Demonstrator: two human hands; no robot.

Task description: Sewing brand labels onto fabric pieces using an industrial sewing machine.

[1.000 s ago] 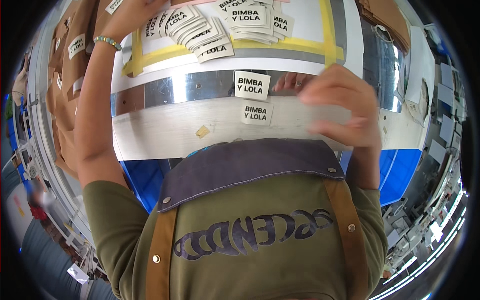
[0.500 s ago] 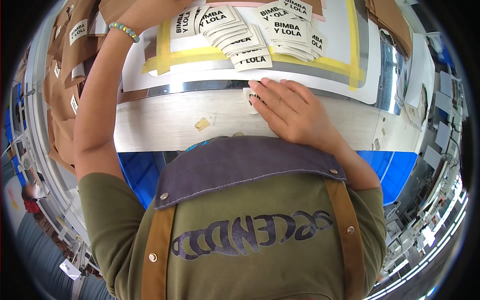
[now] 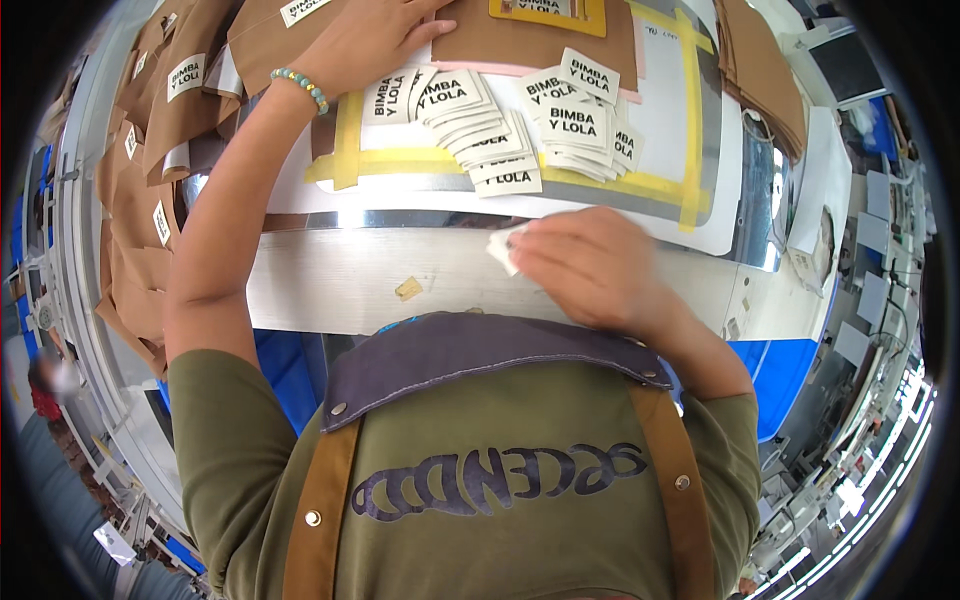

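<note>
My right hand (image 3: 592,265) pinches a small white printed label (image 3: 504,252) just above the front strip of the table. Motion blurs the back of that hand. At the far left, my left hand (image 3: 380,38) lies with its fingers stretched out on a brown paper or fabric sheet (image 3: 470,45); its fingertips are partly cut off by the upper edge. A yellow frame (image 3: 597,22) rests on that sheet with a printed label showing inside it. Nearer me lie two fanned piles of white labels, a left pile (image 3: 470,125) and a right pile (image 3: 577,125).
Yellow tape (image 3: 420,160) borders the white work board. Brown pieces with labels (image 3: 185,75) heap up at the left; more brown sheets (image 3: 762,75) are stacked at the right. A tape scrap (image 3: 408,288) sits on the table edge. Blue bins (image 3: 785,385) stand below.
My right hand has lifted the label off the table strip, its fingers now pinched on it. The view has shifted, bringing the yellow frame and more of the brown sheet into sight.
</note>
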